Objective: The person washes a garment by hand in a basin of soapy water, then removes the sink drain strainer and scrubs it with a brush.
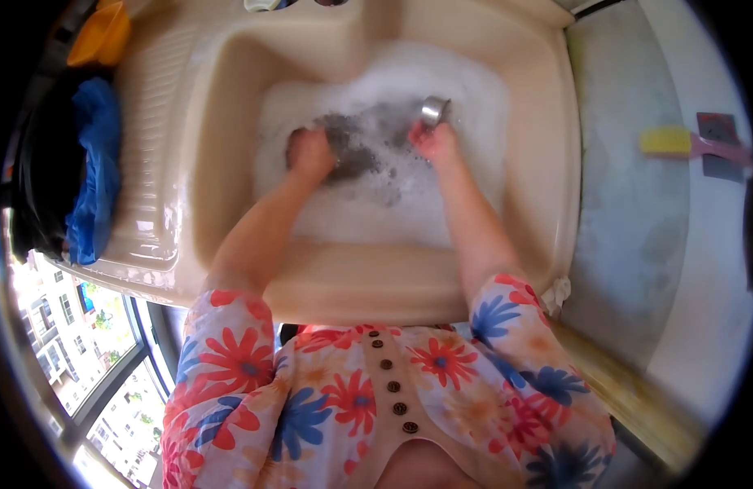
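A beige sink [543,163] holds water covered with white suds [376,220]. My left hand [313,152] is at the left side of the basin, partly down in the sudsy water, beside a dark patch in the foam; its fingers are hidden. On the right, my right hand [429,140] has its fingers bent round the lower part of a small shiny metal object [433,109], perhaps a cup or ladle head, which sticks up above the suds. The rest of that object is hidden by the hand and foam.
A ribbed drainboard [152,163] lies left of the basin, with a blue plastic bag [95,171] and an orange container [101,34] at its far side. A yellow-and-pink brush [669,142] is at the right. A window [107,350] shows at lower left.
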The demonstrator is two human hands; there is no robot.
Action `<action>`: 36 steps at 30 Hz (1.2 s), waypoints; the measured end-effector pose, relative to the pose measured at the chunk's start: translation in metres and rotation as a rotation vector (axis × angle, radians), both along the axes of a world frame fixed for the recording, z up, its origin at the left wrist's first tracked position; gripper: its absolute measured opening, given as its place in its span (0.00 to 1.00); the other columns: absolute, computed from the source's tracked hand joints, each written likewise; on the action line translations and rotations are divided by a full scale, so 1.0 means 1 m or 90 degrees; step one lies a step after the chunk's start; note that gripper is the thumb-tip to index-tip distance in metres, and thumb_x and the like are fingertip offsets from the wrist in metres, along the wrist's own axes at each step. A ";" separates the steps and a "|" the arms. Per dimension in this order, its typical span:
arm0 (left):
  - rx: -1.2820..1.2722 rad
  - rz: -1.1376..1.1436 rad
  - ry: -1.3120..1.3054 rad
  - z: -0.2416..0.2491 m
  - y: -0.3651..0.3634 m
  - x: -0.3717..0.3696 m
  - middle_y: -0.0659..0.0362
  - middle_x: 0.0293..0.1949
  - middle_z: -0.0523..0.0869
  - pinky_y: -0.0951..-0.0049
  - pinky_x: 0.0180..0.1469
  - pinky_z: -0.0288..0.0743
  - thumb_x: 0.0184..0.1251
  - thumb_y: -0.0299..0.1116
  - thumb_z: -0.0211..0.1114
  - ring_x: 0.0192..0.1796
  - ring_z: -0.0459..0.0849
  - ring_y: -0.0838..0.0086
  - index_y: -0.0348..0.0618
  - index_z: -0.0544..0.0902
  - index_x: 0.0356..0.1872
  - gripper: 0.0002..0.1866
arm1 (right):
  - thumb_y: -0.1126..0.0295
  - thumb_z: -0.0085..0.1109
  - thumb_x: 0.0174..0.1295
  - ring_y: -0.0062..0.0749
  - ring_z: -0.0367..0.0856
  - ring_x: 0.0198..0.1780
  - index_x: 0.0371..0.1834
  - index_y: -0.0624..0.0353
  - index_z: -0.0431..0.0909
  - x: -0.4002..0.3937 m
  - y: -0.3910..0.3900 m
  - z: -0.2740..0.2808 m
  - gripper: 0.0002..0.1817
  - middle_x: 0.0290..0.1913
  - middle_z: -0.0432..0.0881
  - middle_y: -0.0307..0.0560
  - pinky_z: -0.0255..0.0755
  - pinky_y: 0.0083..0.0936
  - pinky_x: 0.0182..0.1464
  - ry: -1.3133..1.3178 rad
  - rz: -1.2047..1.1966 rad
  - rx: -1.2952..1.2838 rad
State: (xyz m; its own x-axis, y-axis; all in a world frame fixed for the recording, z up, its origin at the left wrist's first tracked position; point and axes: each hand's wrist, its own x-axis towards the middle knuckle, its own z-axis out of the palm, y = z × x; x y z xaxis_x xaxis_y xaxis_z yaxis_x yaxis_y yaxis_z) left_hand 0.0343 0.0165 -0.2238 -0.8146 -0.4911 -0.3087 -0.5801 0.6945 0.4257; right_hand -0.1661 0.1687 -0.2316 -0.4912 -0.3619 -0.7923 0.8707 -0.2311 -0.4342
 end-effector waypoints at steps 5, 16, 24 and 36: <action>0.190 -0.347 0.364 0.085 0.088 -0.016 0.48 0.53 0.71 0.62 0.53 0.68 0.45 0.31 0.64 0.53 0.71 0.55 0.43 0.64 0.58 0.33 | 0.68 0.36 0.62 0.29 0.73 0.24 0.33 0.59 0.70 -0.009 0.006 -0.016 0.11 0.24 0.74 0.43 0.70 0.29 0.31 0.136 -0.025 -0.221; 0.023 -0.420 0.514 0.061 0.080 -0.059 0.51 0.55 0.68 0.58 0.59 0.60 0.48 0.27 0.57 0.58 0.66 0.56 0.45 0.68 0.53 0.25 | 0.72 0.38 0.59 0.31 0.74 0.27 0.34 0.59 0.70 0.026 -0.020 0.011 0.09 0.26 0.74 0.45 0.71 0.31 0.33 0.016 -0.094 -0.139; -0.068 -0.034 0.219 0.003 -0.008 0.013 0.49 0.47 0.76 0.65 0.52 0.69 0.58 0.34 0.53 0.50 0.75 0.58 0.44 0.74 0.47 0.16 | 0.73 0.45 0.53 0.40 0.78 0.30 0.34 0.69 0.73 0.016 0.012 -0.017 0.11 0.35 0.77 0.53 0.73 0.35 0.27 0.230 0.141 0.283; 0.478 0.147 0.005 0.066 -0.003 -0.031 0.47 0.37 0.81 0.63 0.31 0.79 0.47 0.35 0.59 0.37 0.82 0.63 0.36 0.77 0.44 0.21 | 0.72 0.53 0.49 0.42 0.78 0.40 0.46 0.61 0.73 0.069 -0.023 0.049 0.18 0.39 0.79 0.54 0.71 0.33 0.44 0.662 0.721 0.281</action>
State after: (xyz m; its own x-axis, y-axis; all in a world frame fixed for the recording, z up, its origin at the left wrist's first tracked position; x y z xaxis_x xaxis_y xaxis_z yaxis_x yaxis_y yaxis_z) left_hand 0.0030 0.0140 -0.1579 -0.7209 -0.3099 -0.6199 -0.6698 0.0819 0.7380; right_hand -0.0972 0.1456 -0.1826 -0.5090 -0.7420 -0.4363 -0.2058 0.5970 -0.7754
